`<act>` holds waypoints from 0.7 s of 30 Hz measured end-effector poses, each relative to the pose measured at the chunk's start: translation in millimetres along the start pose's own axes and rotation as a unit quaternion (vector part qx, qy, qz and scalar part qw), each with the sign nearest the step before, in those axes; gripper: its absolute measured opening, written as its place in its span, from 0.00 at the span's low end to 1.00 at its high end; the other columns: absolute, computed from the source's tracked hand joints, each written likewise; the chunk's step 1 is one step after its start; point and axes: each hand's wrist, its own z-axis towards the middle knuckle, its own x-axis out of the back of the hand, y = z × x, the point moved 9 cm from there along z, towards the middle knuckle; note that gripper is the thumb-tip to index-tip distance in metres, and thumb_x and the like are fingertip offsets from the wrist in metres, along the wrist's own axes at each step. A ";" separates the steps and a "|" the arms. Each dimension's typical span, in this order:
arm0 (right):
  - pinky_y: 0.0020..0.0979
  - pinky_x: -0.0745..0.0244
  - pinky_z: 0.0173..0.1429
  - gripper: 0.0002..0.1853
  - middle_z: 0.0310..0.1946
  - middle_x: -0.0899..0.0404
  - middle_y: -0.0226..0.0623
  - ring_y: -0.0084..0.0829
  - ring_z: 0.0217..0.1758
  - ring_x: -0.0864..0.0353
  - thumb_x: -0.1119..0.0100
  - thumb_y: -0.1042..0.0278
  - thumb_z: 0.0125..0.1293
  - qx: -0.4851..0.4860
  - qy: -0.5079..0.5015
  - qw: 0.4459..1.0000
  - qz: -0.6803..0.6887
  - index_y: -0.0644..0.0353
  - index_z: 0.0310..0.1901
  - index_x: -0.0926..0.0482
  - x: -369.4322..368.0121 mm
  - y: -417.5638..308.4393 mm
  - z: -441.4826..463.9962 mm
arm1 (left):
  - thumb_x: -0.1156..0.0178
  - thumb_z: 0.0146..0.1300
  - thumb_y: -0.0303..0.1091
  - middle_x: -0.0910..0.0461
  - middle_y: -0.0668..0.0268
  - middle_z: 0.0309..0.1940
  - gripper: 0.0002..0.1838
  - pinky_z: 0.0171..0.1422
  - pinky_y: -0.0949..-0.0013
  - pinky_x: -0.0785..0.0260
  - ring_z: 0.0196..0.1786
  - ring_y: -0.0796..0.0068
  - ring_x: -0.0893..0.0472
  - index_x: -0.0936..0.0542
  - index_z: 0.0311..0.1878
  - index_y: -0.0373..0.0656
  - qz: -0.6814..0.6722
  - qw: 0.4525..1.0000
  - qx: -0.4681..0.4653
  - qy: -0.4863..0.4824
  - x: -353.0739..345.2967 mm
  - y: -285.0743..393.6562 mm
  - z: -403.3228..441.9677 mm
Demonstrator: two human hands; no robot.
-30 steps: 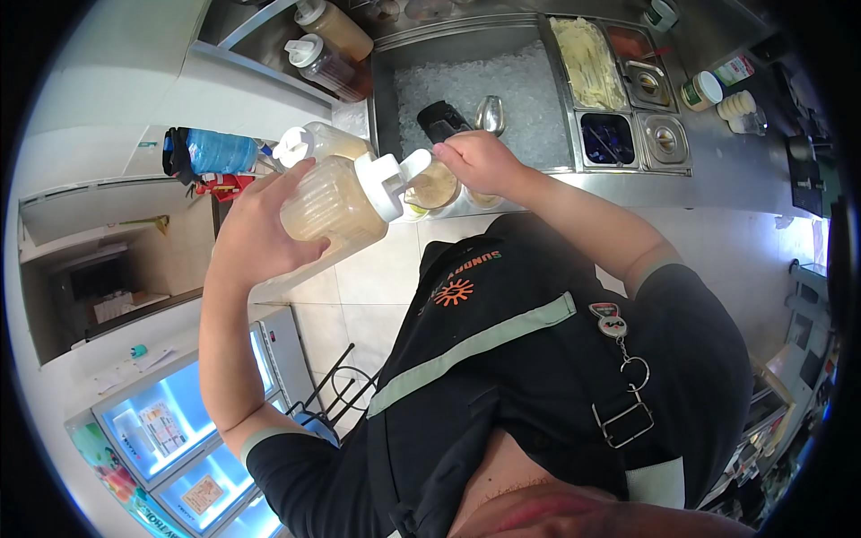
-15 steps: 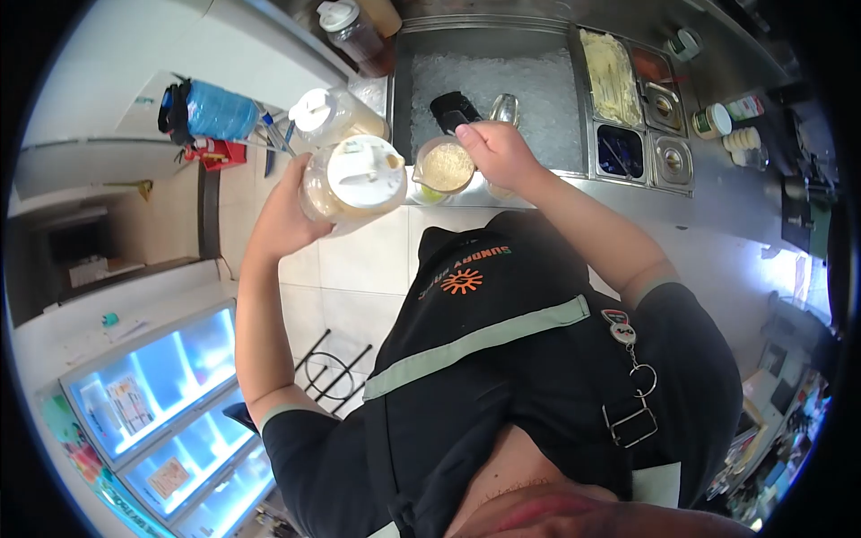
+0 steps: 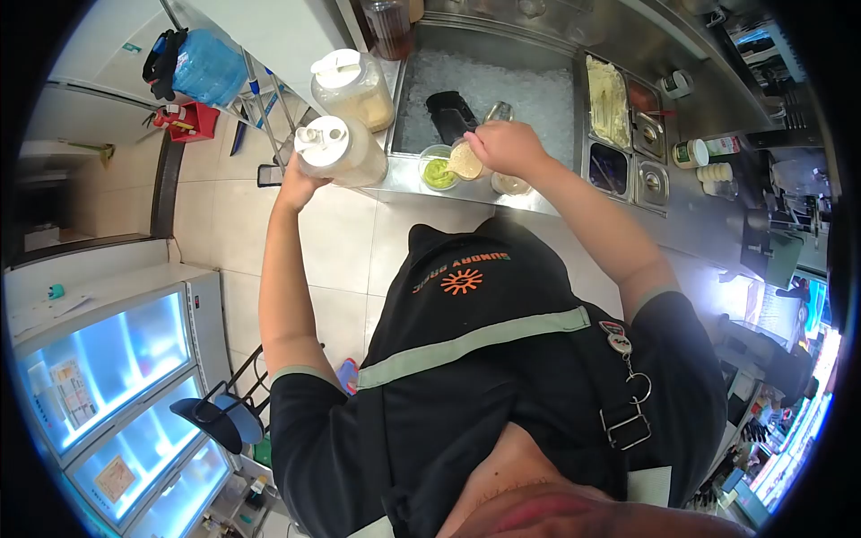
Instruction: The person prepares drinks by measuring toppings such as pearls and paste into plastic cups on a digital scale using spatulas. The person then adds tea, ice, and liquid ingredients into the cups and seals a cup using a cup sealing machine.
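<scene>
My left hand (image 3: 300, 184) is wrapped round the lower side of a clear plastic jug (image 3: 354, 163) with a white lid and pale contents. Whether that jug rests on the counter edge I cannot tell. Closed on its handle side, my right hand (image 3: 509, 146) holds a small measuring cup (image 3: 465, 161) of beige, frothy-looking liquid. The measuring cup tilts left at the rim of a clear cup (image 3: 439, 171) with green contents on the steel ledge. Just below my right hand stands another clear cup (image 3: 511, 184), partly hidden.
Ahead lies an ice bin (image 3: 538, 85) with a black scoop (image 3: 451, 115) in it. A second white-lidded jug (image 3: 352, 90) stands behind the held one, near a jug of dark liquid (image 3: 388, 31). Steel topping containers (image 3: 652, 184) line the right side.
My left hand has drawn the jug away from the measuring cup, to the left. My right hand has tipped the measuring cup toward the green-filled cup, which shows more now. The view has shifted.
</scene>
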 end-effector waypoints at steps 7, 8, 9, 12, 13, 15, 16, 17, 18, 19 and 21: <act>0.47 0.19 0.38 0.25 0.32 0.13 0.44 0.47 0.35 0.13 0.54 0.51 0.74 -0.015 -0.138 0.985 -0.099 0.59 0.30 0.13 -21.4 -16.6 13.8 | 0.33 0.49 0.24 0.48 0.46 0.78 0.55 0.80 0.48 0.52 0.79 0.49 0.44 0.51 0.80 0.44 0.258 0.900 -0.303 0.177 -4.7 113.1 -67.6; 0.46 0.18 0.38 0.26 0.31 0.13 0.45 0.48 0.35 0.13 0.55 0.52 0.74 -0.016 -0.147 0.984 -0.096 0.59 0.29 0.13 -25.1 -17.9 16.7 | 0.35 0.53 0.31 0.44 0.51 0.77 0.50 0.78 0.41 0.53 0.80 0.45 0.47 0.48 0.79 0.44 0.314 0.862 -0.331 0.220 -16.2 127.4 -77.3; 0.46 0.18 0.38 0.26 0.31 0.13 0.45 0.48 0.35 0.13 0.55 0.52 0.74 -0.016 -0.149 0.984 -0.098 0.59 0.29 0.13 -25.8 -21.3 19.2 | 0.35 0.53 0.31 0.44 0.51 0.77 0.50 0.78 0.41 0.53 0.80 0.45 0.47 0.48 0.79 0.44 0.311 0.864 -0.330 0.221 -21.4 131.1 -78.7; 0.45 0.18 0.39 0.25 0.32 0.13 0.44 0.47 0.36 0.12 0.55 0.52 0.74 -0.022 -0.176 0.978 -0.110 0.59 0.30 0.12 -22.8 -35.6 27.2 | 0.34 0.53 0.34 0.32 0.59 0.71 0.39 0.74 0.39 0.45 0.75 0.40 0.40 0.32 0.72 0.46 0.432 0.789 -0.378 0.217 -46.3 149.1 -80.3; 0.45 0.17 0.39 0.21 0.33 0.13 0.44 0.46 0.37 0.12 0.52 0.56 0.72 -0.011 -0.180 0.978 -0.107 0.58 0.31 0.12 -19.3 -43.3 29.4 | 0.34 0.53 0.34 0.32 0.59 0.71 0.39 0.74 0.39 0.45 0.75 0.40 0.40 0.32 0.72 0.46 0.431 0.789 -0.378 0.220 -46.5 148.9 -77.9; 0.44 0.17 0.39 0.18 0.34 0.12 0.43 0.45 0.38 0.12 0.49 0.59 0.69 0.000 -0.185 0.977 -0.104 0.58 0.32 0.12 -24.1 -51.5 35.7 | 0.34 0.52 0.33 0.28 0.59 0.66 0.33 0.71 0.42 0.40 0.68 0.39 0.34 0.24 0.67 0.52 0.484 0.747 -0.415 0.187 -61.4 151.1 -77.9; 0.44 0.17 0.39 0.14 0.35 0.12 0.42 0.44 0.39 0.12 0.46 0.63 0.65 0.014 -0.199 0.971 -0.130 0.58 0.33 0.12 -36.5 -51.9 40.0 | 0.33 0.52 0.32 0.26 0.58 0.62 0.30 0.70 0.44 0.37 0.64 0.38 0.33 0.21 0.63 0.56 0.469 0.748 -0.425 0.199 -60.4 153.3 -79.2; 0.43 0.17 0.38 0.10 0.36 0.12 0.42 0.44 0.41 0.11 0.43 0.67 0.62 0.029 -0.214 0.964 -0.155 0.58 0.34 0.11 -40.7 -58.7 42.2 | 0.33 0.52 0.32 0.26 0.58 0.62 0.30 0.70 0.44 0.37 0.64 0.38 0.33 0.21 0.63 0.56 0.469 0.748 -0.424 0.200 -60.0 153.3 -79.2; 0.43 0.17 0.38 0.10 0.36 0.12 0.42 0.44 0.41 0.11 0.43 0.67 0.62 0.032 -0.216 0.963 -0.156 0.58 0.34 0.11 -42.4 -64.2 44.7 | 0.33 0.52 0.32 0.26 0.57 0.62 0.31 0.70 0.44 0.37 0.65 0.38 0.33 0.21 0.63 0.56 0.471 0.743 -0.433 0.196 -61.4 153.3 -80.8; 0.43 0.17 0.38 0.09 0.36 0.12 0.42 0.44 0.41 0.11 0.42 0.69 0.58 0.033 -0.217 0.964 -0.151 0.58 0.35 0.11 -44.3 -69.9 46.3 | 0.33 0.53 0.32 0.26 0.57 0.62 0.31 0.71 0.45 0.37 0.65 0.38 0.34 0.22 0.64 0.56 0.473 0.739 -0.440 0.192 -62.9 152.7 -83.1; 0.43 0.17 0.38 0.10 0.36 0.12 0.42 0.44 0.42 0.11 0.40 0.71 0.55 0.042 -0.218 0.964 -0.147 0.57 0.35 0.11 -46.4 -76.4 49.3 | 0.33 0.53 0.33 0.27 0.57 0.63 0.31 0.72 0.43 0.39 0.66 0.38 0.34 0.22 0.64 0.56 0.474 0.745 -0.430 0.189 -61.0 151.5 -79.5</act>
